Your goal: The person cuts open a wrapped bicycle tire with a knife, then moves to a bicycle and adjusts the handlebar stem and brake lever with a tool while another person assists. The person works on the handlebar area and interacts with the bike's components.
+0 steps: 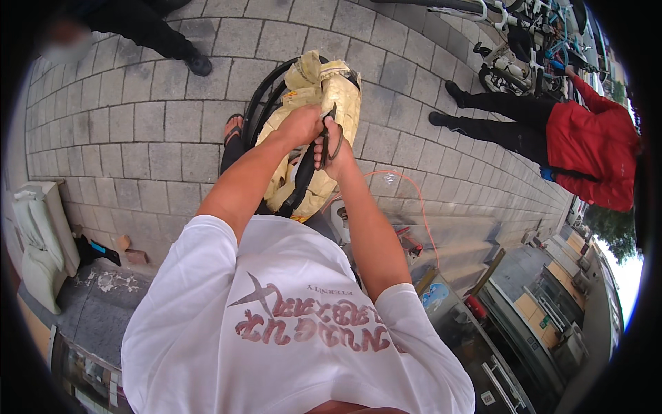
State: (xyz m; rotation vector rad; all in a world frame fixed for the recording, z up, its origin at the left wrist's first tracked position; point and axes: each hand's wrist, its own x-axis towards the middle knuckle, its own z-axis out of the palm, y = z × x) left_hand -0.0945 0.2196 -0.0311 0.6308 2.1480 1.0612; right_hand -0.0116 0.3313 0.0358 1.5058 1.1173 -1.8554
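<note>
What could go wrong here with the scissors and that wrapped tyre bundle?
1. The right hand works scissors right beside the left hand gripping the yellowish wrapping; a slip might nick the fingers.
2. The blades sit close to the black tyres under the wrap, so a deep cut may score the rubber.
3. The bundle is held up over a sandalled foot; if it drops, it could hit the toes.

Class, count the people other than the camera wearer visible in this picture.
2. One in red sits at right beside the bicycles; another's dark legs show top left. Others may be hidden outside the frame.
</note>
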